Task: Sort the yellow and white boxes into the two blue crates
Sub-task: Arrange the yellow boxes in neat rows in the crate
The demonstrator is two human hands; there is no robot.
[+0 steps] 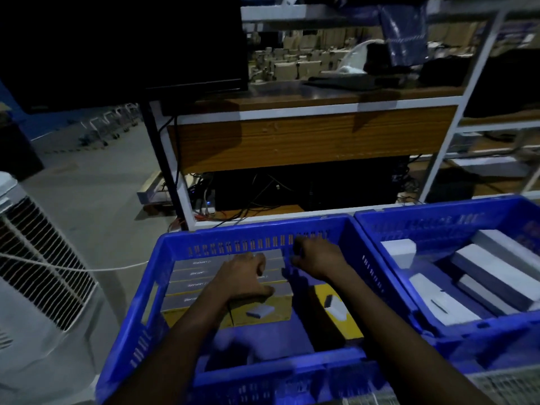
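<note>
Two blue crates stand side by side. In the left crate [175,247], a row of yellow boxes [193,285] stands on edge with grey tops upward, and another yellow box [336,305] lies flat to their right. My left hand [245,276] lies over the row's right part, fingers curled over the tops and thumb on the nearest box. My right hand [318,258] hovers by the far wall at the row's right end, fingers curled; whether it holds a box is unclear. The right crate [438,211] holds several white boxes [491,270].
A white floor cooler [35,258] with a grille stands left of the crates, with a white cord [117,268] running from it. Behind the crates stands a white-framed wooden desk [306,135] with cables underneath. More shelving is at the right.
</note>
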